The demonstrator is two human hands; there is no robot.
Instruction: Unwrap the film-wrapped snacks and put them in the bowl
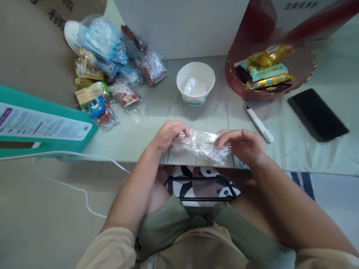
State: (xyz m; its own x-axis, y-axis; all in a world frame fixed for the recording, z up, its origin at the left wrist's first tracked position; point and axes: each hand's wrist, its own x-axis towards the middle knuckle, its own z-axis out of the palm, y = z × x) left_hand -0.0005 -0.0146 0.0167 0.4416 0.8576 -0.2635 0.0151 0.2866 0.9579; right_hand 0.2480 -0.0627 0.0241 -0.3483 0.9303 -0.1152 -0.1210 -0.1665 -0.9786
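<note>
The person's lap, in olive shorts and a tan shirt, fills the bottom of the view, with a panda-print bag (pixel 202 183) partly hidden between the knees under the worktop edge. Just above it, both hands meet at the near edge of the pale worktop (pixel 168 112). The left hand (pixel 168 135) pinches one end of a crinkled clear plastic wrapper (pixel 203 146), fingers curled shut on it; the right hand (pixel 243 144) lies over the other end, fingers bent down onto the film. What is inside the wrapper cannot be made out.

Beyond the hands stands a white paper bowl (pixel 195 83) with clear film in it. To the left lies a heap of snack packets (pixel 112 71); their labels are too blurred to read. To the right, a red mesh basket (pixel 269 74) holds more packets, its top cut off. A white utility knife (pixel 258 123) and a dark phone (pixel 316 114) lie nearby. A teal box (pixel 42 123) is cut off at the left edge, with a white cable (pixel 84 186) trailing on the floor.
</note>
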